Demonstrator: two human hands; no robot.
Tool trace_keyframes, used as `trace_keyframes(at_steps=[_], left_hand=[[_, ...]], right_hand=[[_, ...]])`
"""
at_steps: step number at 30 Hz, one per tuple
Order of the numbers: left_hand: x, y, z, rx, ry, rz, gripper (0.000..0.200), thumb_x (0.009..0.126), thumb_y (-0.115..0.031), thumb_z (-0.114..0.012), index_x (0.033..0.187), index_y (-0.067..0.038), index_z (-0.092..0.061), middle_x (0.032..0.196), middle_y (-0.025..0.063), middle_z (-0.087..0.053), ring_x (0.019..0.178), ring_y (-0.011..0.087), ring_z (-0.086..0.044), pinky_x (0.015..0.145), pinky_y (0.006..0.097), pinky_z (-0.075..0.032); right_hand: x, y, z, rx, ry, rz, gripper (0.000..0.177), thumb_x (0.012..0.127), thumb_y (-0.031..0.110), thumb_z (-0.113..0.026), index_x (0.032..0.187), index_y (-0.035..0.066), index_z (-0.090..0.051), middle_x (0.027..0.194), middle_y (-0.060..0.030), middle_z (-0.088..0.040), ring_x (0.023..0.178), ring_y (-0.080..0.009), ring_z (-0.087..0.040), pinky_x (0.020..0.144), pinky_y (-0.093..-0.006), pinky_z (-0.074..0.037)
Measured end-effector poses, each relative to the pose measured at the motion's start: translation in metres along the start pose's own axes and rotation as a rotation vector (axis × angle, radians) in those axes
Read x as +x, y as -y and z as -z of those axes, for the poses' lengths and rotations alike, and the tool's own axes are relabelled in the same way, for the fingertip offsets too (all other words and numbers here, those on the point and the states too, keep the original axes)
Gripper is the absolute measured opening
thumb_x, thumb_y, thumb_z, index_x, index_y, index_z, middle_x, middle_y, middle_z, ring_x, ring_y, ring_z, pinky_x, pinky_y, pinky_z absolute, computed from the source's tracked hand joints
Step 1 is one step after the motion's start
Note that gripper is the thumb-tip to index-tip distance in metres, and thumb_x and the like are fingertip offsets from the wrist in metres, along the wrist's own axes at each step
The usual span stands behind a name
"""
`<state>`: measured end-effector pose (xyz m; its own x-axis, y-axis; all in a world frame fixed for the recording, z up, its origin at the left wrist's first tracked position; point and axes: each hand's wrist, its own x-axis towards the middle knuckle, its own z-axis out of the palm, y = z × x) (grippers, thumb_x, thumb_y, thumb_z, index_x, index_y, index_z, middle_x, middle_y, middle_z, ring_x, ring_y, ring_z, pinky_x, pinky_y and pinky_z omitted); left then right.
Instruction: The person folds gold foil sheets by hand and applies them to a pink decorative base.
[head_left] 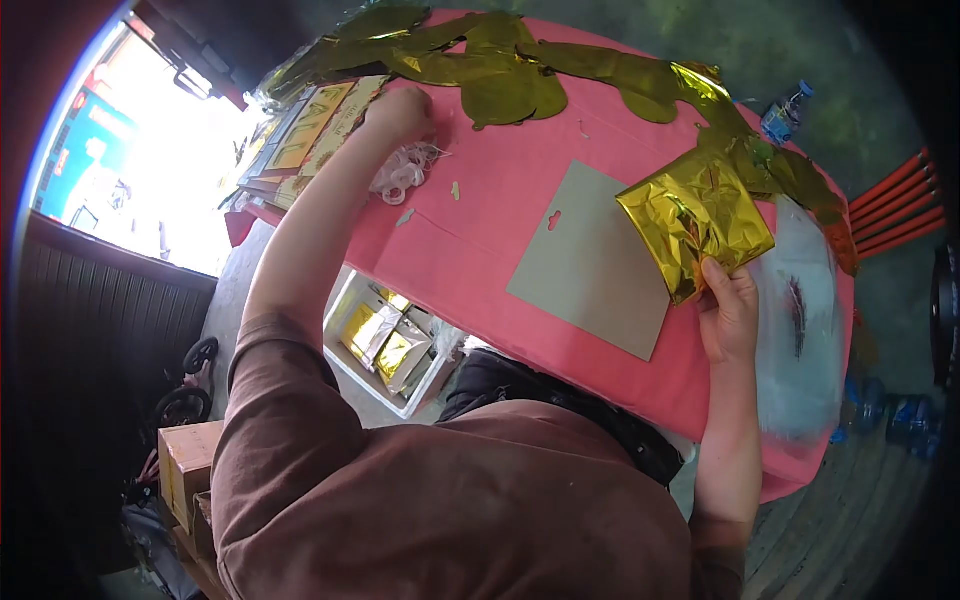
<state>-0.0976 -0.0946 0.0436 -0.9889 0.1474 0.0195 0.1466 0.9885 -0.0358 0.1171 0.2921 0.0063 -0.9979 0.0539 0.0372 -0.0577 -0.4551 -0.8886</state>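
Note:
My right hand pinches the lower edge of a folded piece of gold foil, thumb on top, above the right side of the pink-covered table. Beneath and left of the foil lies a grey card with a small hanging slot. My left hand is stretched to the far left of the table, its fingers curled and partly hidden. Right beside it are a bundle of whitish ribbon and a stack of printed cards. What the left fingers hold, if anything, cannot be made out.
Flat gold foil shapes run along the table's far edge. Clear plastic bags lie at the right end, near a small bottle. Below the near edge stands a white box of foil packets. Cardboard boxes sit lower left.

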Motion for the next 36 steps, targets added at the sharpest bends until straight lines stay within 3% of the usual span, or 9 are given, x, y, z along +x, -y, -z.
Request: trace_keyframes(at_steps=[3, 4, 6, 9, 15, 22, 29, 31, 36], left_hand=[[0.001, 0.001, 0.025, -0.537, 0.035, 0.035, 0.023, 0.08, -0.024, -0.064, 0.093, -0.005, -0.068, 0.079, 0.0082, -0.067, 0.073, 0.0172, -0.065, 0.072, 0.0312, -0.051], [-0.002, -0.002, 0.033, -0.537, 0.038, 0.036, 0.023, 0.08, -0.024, -0.064, 0.093, -0.005, -0.068, 0.079, 0.0082, -0.067, 0.073, 0.0172, -0.065, 0.072, 0.0312, -0.051], [-0.017, -0.023, 0.047, -1.075, -0.038, -0.137, 0.017, 0.083, -0.017, -0.063, 0.091, -0.003, -0.067, 0.073, 0.0036, -0.064, 0.068, 0.0095, -0.061, 0.065, 0.0253, -0.049], [-0.038, -0.069, 0.044, -1.173, 0.025, -0.357, 0.014, 0.084, -0.015, -0.063, 0.09, -0.003, -0.067, 0.072, 0.0011, -0.063, 0.066, 0.0064, -0.057, 0.06, 0.023, -0.047], [-0.075, -0.147, 0.022, -1.297, 0.13, -0.574, 0.012, 0.089, -0.008, -0.059, 0.096, 0.0, -0.063, 0.081, 0.001, -0.064, 0.073, 0.0036, -0.058, 0.065, 0.0192, -0.048], [-0.07, -0.164, 0.017, -1.257, 0.213, -0.511, 0.013, 0.088, -0.01, -0.059, 0.095, 0.0, -0.063, 0.084, 0.0004, -0.063, 0.077, 0.0041, -0.057, 0.068, 0.0201, -0.046], [-0.075, -0.105, 0.02, -0.915, 0.259, -0.478, 0.016, 0.087, -0.012, -0.058, 0.097, 0.001, -0.062, 0.082, 0.0032, -0.064, 0.077, 0.0077, -0.059, 0.07, 0.0244, -0.047], [-0.087, -0.097, 0.02, -0.522, 0.044, -0.249, 0.017, 0.085, -0.011, -0.059, 0.099, -0.001, -0.062, 0.081, 0.0061, -0.064, 0.076, 0.0117, -0.06, 0.07, 0.0267, -0.047], [-0.099, -0.082, 0.015, -0.634, 0.013, -0.336, 0.018, 0.083, -0.007, -0.06, 0.1, -0.003, -0.063, 0.082, 0.0085, -0.064, 0.074, 0.0167, -0.061, 0.068, 0.0294, -0.048]], right_hand=[[0.001, -0.001, 0.006, 0.018, -0.011, -0.004, 0.018, 0.088, 0.008, -0.06, 0.105, 0.004, -0.061, 0.1, -0.0033, -0.065, 0.087, -0.0103, -0.061, 0.078, -0.0243, -0.049], [0.001, 0.0, 0.006, 0.023, -0.012, 0.007, 0.018, 0.088, 0.008, -0.059, 0.106, 0.004, -0.06, 0.099, -0.003, -0.065, 0.087, -0.0102, -0.061, 0.078, -0.0242, -0.049], [0.001, 0.003, 0.002, 0.029, -0.021, 0.021, 0.018, 0.088, 0.008, -0.059, 0.106, 0.004, -0.06, 0.099, -0.0027, -0.065, 0.087, -0.0101, -0.061, 0.078, -0.0242, -0.049], [0.002, 0.008, -0.004, -0.001, -0.184, 0.04, 0.013, 0.088, 0.008, -0.06, 0.101, 0.004, -0.06, 0.095, -0.0025, -0.064, 0.084, -0.0088, -0.06, 0.072, -0.0234, -0.048], [0.006, 0.006, 0.007, 0.034, -0.188, 0.061, 0.015, 0.091, 0.009, -0.055, 0.105, 0.005, -0.058, 0.094, -0.0028, -0.064, 0.077, -0.0093, -0.059, 0.063, -0.0229, -0.047], [0.007, 0.005, 0.013, 0.002, -0.162, 0.059, 0.017, 0.091, 0.011, -0.056, 0.107, 0.004, -0.057, 0.096, -0.0038, -0.064, 0.075, -0.009, -0.059, 0.061, -0.0214, -0.048], [0.006, 0.006, 0.008, 0.016, -0.178, 0.073, 0.013, 0.088, 0.012, -0.061, 0.098, 0.005, -0.06, 0.092, -0.003, -0.065, 0.075, -0.0077, -0.061, 0.061, -0.0205, -0.049], [0.005, 0.005, 0.009, 0.01, -0.155, 0.067, 0.012, 0.088, 0.012, -0.061, 0.098, 0.005, -0.06, 0.092, -0.0031, -0.065, 0.075, -0.0076, -0.061, 0.061, -0.0205, -0.049], [0.005, 0.004, 0.014, -0.007, -0.118, 0.052, 0.015, 0.089, 0.011, -0.058, 0.104, 0.005, -0.058, 0.094, -0.0029, -0.064, 0.079, -0.0095, -0.061, 0.063, -0.0223, -0.05]])
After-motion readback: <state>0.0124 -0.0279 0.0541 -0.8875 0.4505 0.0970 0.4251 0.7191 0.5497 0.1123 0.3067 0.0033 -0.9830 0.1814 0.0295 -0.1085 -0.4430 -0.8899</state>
